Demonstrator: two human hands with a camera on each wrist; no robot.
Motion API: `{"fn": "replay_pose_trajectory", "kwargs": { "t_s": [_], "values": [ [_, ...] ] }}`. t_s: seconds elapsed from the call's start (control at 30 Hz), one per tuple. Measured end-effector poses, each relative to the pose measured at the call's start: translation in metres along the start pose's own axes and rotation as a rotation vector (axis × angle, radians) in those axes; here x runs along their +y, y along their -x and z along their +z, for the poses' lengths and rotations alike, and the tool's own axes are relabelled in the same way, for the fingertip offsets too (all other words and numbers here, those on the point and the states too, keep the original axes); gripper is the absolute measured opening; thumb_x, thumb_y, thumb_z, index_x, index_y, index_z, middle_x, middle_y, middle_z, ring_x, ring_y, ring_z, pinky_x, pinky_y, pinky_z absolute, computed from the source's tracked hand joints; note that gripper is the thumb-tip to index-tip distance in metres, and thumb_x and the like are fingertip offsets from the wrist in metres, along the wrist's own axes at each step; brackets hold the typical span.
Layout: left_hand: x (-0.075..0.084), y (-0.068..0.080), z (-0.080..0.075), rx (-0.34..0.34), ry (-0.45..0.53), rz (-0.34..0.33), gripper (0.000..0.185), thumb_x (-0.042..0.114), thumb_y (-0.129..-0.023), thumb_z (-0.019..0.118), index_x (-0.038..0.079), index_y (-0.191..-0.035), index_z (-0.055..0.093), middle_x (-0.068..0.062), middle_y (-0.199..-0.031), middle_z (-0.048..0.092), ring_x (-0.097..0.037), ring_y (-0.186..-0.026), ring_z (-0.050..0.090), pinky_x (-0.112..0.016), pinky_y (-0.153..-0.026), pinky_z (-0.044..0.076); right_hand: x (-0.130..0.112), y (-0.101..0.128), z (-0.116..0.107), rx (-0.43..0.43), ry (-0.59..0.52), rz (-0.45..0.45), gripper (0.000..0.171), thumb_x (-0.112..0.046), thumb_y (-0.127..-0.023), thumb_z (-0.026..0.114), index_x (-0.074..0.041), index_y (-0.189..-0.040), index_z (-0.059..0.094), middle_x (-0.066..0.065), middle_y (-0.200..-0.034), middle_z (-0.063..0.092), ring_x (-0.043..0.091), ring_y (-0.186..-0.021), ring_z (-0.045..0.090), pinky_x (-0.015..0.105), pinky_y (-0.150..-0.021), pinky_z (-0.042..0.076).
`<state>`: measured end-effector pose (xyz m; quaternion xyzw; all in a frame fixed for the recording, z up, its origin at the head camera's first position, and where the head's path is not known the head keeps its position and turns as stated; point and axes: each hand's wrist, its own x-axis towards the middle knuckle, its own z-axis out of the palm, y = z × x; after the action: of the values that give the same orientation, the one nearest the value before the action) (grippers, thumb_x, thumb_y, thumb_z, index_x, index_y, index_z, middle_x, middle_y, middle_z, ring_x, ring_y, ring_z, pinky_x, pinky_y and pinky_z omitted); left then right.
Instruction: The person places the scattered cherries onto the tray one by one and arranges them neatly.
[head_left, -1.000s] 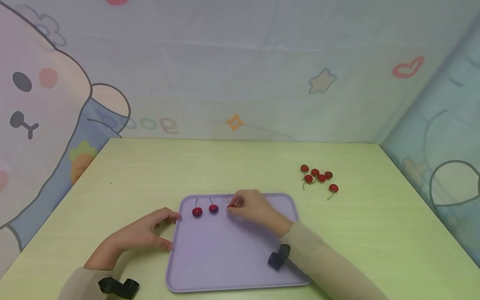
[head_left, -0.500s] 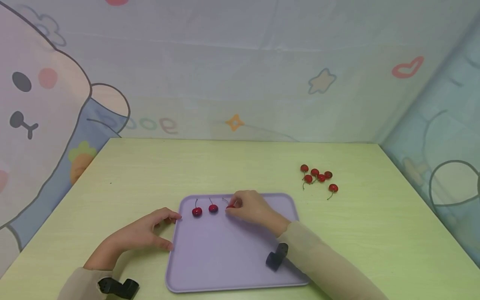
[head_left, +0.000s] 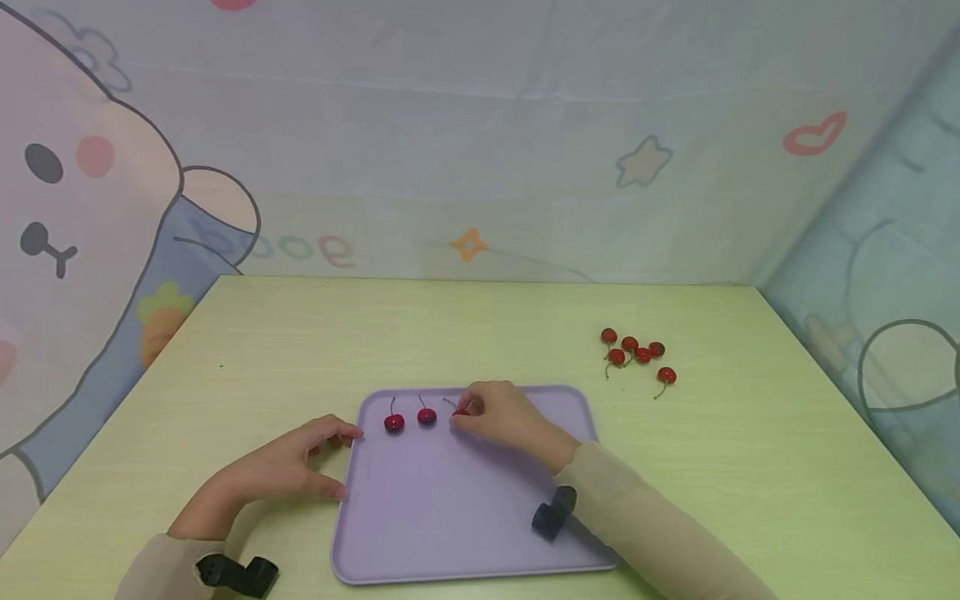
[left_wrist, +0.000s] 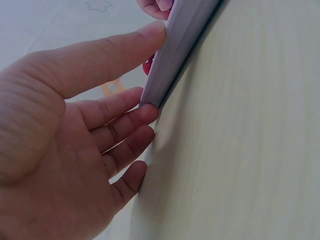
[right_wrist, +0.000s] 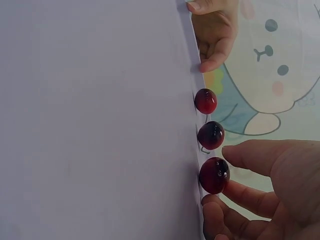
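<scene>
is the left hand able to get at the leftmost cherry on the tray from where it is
Probably yes. The left hand rests at the tray edge, fingertips close beside the leftmost cherry, with nothing between them. The right hand is busy at the third cherry, further along.

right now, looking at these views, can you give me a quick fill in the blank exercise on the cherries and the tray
1. The right hand pinches the third cherry in a row along the far side of the ____ tray.
2. The loose pile of cherries on the table holds ____ cherries.
3. The left hand touches the tray's ____ edge.
4. Counting the pinched one, ____ cherries are on the tray.

Missing words: purple; six; left; three
</scene>
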<state>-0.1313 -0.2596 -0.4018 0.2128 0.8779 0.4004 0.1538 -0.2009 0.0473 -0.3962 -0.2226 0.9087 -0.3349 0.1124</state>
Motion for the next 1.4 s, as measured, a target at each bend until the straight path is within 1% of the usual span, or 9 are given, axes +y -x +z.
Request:
{"fn": "replay_pose_trajectory", "kwargs": {
  "t_s": [0.27,0.4,0.6,0.83,0.97,1.07,1.23,1.33,1.4],
  "values": [
    [0.002,-0.002,0.001,-0.002,0.003,0.010,0.065,0.032,-0.071,0.084,0.010,-0.125,0.054,-0.006,-0.122,0.052,-0.027,-0.112,0.042,-0.025,-0.096,0.037,0.002,0.003,-0.013,0.035,-0.002,0.029,0.025,-0.028,-0.084,0.073,-0.011,-0.102,0.069,0.002,-0.091,0.067,0.013,-0.080,0.058,0.029,-0.073,0.049],
    [0.001,-0.002,0.001,-0.002,0.007,0.007,0.065,0.031,-0.071,0.084,0.010,-0.125,0.054,-0.007,-0.122,0.052,-0.027,-0.112,0.042,-0.027,-0.096,0.037,0.005,0.007,-0.028,0.063,-0.014,0.021,0.025,-0.028,-0.085,0.072,-0.011,-0.103,0.069,0.001,-0.091,0.066,0.014,-0.081,0.059,0.028,-0.070,0.049],
    [0.002,-0.003,0.001,-0.001,0.006,0.012,0.063,0.029,-0.072,0.083,0.010,-0.125,0.054,-0.007,-0.122,0.052,-0.027,-0.112,0.042,-0.029,-0.097,0.037,0.014,0.019,-0.063,0.084,-0.040,-0.027,0.028,-0.027,-0.089,0.069,-0.007,-0.108,0.067,0.003,-0.092,0.066,0.015,-0.076,0.061,0.028,-0.067,0.049],
    [0.003,-0.002,0.000,0.002,0.004,0.008,0.064,0.030,-0.071,0.084,0.010,-0.125,0.055,-0.007,-0.122,0.052,-0.027,-0.113,0.042,-0.025,-0.097,0.036,0.042,0.036,-0.104,0.153,-0.031,-0.016,0.031,-0.031,-0.090,0.067,-0.008,-0.112,0.067,0.005,-0.099,0.067,0.018,-0.082,0.060,0.031,-0.068,0.049],
    [0.004,-0.002,0.000,0.009,-0.003,0.014,0.064,0.031,-0.071,0.084,0.010,-0.125,0.055,-0.007,-0.123,0.053,-0.026,-0.113,0.043,-0.027,-0.098,0.036,0.062,0.047,-0.126,0.160,-0.027,-0.013,0.031,-0.031,-0.092,0.065,-0.011,-0.115,0.065,0.005,-0.100,0.066,0.021,-0.086,0.060,0.033,-0.071,0.048],
    [0.004,-0.002,-0.001,0.003,-0.001,0.009,0.064,0.032,-0.072,0.083,0.010,-0.125,0.054,-0.007,-0.124,0.053,-0.027,-0.114,0.043,-0.028,-0.098,0.037,0.077,0.057,-0.141,0.160,-0.024,-0.014,0.032,-0.030,-0.093,0.063,-0.009,-0.118,0.064,0.007,-0.100,0.066,0.024,-0.086,0.060,0.034,-0.071,0.048],
    [0.003,-0.001,-0.001,-0.003,-0.008,0.001,0.065,0.032,-0.072,0.083,0.010,-0.125,0.054,-0.007,-0.123,0.052,-0.028,-0.113,0.042,-0.028,-0.097,0.037,0.102,0.070,-0.162,0.170,-0.014,0.032,0.034,-0.030,-0.094,0.062,-0.006,-0.118,0.063,0.009,-0.106,0.065,0.023,-0.086,0.059,0.033,-0.072,0.050],
    [0.002,-0.001,0.000,0.000,-0.009,0.007,0.064,0.031,-0.072,0.083,0.010,-0.125,0.055,-0.007,-0.123,0.053,-0.028,-0.113,0.043,-0.026,-0.097,0.037,0.114,0.078,-0.171,0.178,0.022,0.063,0.036,-0.030,-0.095,0.061,-0.004,-0.120,0.062,0.012,-0.107,0.064,0.025,-0.088,0.059,0.034,-0.071,0.050],
    [0.002,-0.001,0.000,0.000,-0.003,0.010,0.064,0.030,-0.072,0.083,0.010,-0.125,0.054,-0.007,-0.123,0.052,-0.028,-0.113,0.042,-0.026,-0.097,0.037,0.122,0.081,-0.177,0.183,0.050,0.073,0.037,-0.029,-0.096,0.060,-0.003,-0.122,0.061,0.013,-0.109,0.064,0.027,-0.093,0.059,0.036,-0.075,0.050]
  ]
}}
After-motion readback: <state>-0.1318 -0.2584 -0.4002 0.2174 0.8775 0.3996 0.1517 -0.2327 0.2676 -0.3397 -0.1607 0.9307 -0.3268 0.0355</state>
